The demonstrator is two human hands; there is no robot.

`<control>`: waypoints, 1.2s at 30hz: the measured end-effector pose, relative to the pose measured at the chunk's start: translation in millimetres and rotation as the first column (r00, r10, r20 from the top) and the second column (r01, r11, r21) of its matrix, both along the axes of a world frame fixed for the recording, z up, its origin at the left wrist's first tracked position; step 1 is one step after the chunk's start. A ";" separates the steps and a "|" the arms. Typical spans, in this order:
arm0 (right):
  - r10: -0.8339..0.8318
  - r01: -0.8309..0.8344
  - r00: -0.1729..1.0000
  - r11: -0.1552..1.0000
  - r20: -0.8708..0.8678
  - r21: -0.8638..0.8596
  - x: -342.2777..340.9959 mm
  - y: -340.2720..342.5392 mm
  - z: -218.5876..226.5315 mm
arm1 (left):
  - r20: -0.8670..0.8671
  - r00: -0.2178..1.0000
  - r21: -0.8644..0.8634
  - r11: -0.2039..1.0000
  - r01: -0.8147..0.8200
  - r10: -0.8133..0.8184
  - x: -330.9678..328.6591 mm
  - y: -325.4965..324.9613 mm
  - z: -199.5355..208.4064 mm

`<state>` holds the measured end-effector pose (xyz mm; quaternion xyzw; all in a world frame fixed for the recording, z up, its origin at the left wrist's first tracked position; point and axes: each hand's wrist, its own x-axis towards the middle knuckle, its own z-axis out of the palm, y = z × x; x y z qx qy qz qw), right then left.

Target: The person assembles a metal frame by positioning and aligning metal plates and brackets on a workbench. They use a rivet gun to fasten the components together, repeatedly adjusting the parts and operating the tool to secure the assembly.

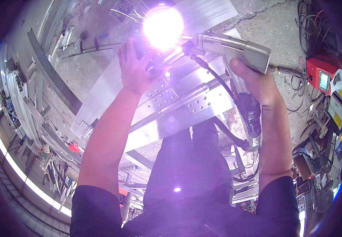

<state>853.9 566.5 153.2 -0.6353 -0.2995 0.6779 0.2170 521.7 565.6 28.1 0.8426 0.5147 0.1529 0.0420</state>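
A handheld welding gun point(240, 49) with a silver metal body is gripped in my right hand point(259, 83), whose fingers wrap its handle. At its tip, a white-violet glare hides the contact spot, and a few sparks fly off to the left. Below the glare lies a shiny sheet-metal panel point(155, 128) with raised ribs and several small round holes or studs. My left hand point(133, 71) rests on the metal just left of the glare, fingers spread. Those fingertips are partly washed out by the light. Dark hoses point(220, 81) run from the gun down past the panel.
A long grey metal bar point(52, 75) and stacked metal lengths point(29, 106) lie on the left. To the right stand a red machine with a small screen point(323, 81) and tangled cables point(311, 29). Cracked concrete floor point(275, 23) shows beyond the panel.
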 end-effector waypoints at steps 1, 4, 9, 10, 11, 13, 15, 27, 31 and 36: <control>-0.007 0.007 1.000 1.000 -0.002 0.015 -1.1 -0.1 0.5 | -0.002 1.000 0.012 1.000 0.000 0.000 -0.3 -0.6 -0.8; 0.000 0.000 1.000 1.000 -0.020 0.022 0.3 -1.2 1.1 | 0.016 1.000 0.013 1.000 -0.020 0.020 1.7 0.0 -1.0; -0.006 0.008 0.999 0.999 -0.053 0.031 6.0 -5.7 -0.3 | -0.010 0.999 0.007 0.999 -0.036 0.036 2.8 -2.1 5.3; -0.006 0.008 0.999 0.998 -0.033 0.058 5.0 -6.5 0.3 | 0.005 0.999 0.013 0.999 -0.032 0.032 2.6 -1.8 5.2; -0.005 0.007 1.000 0.996 -0.013 0.085 4.3 -7.4 1.1 | 0.020 0.999 0.018 0.999 -0.028 0.028 2.5 -1.1 4.9; -0.017 0.017 1.000 0.999 -0.001 0.045 4.8 -9.1 1.7 | 0.025 0.999 0.015 1.000 -0.026 0.026 3.5 -0.3 6.3; -0.033 0.033 0.999 0.999 -0.004 0.020 4.3 -11.2 2.5 | 0.003 1.000 -0.003 1.000 -0.029 0.029 5.9 -0.3 9.6; -0.029 0.037 0.993 0.997 -0.112 0.067 0.7 -16.2 9.0 | 0.011 0.999 -0.018 0.999 -0.036 0.036 8.6 -0.1 11.5; -0.094 0.102 0.993 0.989 -0.072 0.106 0.9 -25.7 12.5 | -0.003 1.000 -0.037 0.999 -0.027 0.027 6.8 -1.0 11.7; -0.161 0.174 0.976 0.981 -0.147 0.085 30.4 -47.5 27.2 | 0.072 0.997 -0.027 1.000 -0.001 0.003 5.4 -2.9 14.4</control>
